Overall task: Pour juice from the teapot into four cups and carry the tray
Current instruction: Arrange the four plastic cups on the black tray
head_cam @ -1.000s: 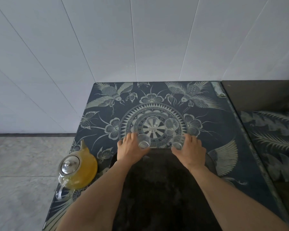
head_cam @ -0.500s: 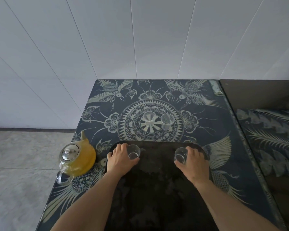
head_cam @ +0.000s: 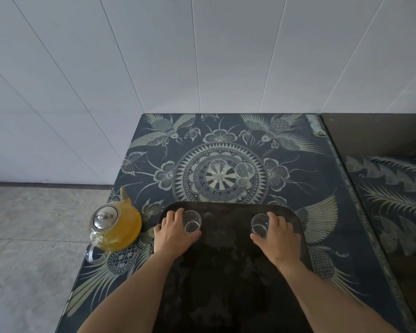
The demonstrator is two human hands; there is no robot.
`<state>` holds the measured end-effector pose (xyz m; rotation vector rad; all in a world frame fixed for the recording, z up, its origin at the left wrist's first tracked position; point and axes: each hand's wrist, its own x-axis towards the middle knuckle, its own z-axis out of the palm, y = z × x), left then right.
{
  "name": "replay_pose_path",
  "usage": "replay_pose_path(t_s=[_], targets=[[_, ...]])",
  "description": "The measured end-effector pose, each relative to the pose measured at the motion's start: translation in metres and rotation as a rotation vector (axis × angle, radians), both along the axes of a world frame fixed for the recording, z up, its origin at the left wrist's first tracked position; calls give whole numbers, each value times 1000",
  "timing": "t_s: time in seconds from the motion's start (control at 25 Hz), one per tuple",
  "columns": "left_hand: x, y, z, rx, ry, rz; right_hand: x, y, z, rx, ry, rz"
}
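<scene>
A dark tray (head_cam: 228, 272) lies on the patterned table near me. My left hand (head_cam: 172, 230) grips a clear empty cup (head_cam: 192, 221) at the tray's far left. At the far right of the tray my right hand (head_cam: 277, 233) holds another clear cup (head_cam: 259, 225). Two more empty cups (head_cam: 218, 169) (head_cam: 243, 173) stand beyond the tray on the round centre motif. A glass teapot (head_cam: 115, 225) full of yellow juice, with a metal lid, sits left of the tray near the table's left edge.
The table (head_cam: 322, 179) is dark blue with pale bird and flower patterns and butts against a white panelled wall (head_cam: 202, 56). A second dark surface (head_cam: 389, 164) adjoins it on the right. Grey floor (head_cam: 34, 236) lies to the left.
Both hands pulled a cup each from the table's centre back onto the tray, then spread apart to its far corners. Two cups stayed in the centre.
</scene>
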<state>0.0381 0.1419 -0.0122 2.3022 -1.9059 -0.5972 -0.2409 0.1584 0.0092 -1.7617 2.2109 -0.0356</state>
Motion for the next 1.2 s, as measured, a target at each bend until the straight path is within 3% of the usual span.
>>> replay_pose_path(t_s=[0.4,0.8,1.2], targets=[[-7,-38,11,-77,-9,-68,-6,-22,10,-38,-7,1],[-29,-130,21,-59,42,-168,-8,-113,18,-78,-13,43],[-59,-198,-9,-27,60,-221,-2,-188,-14,-1,-29,175]])
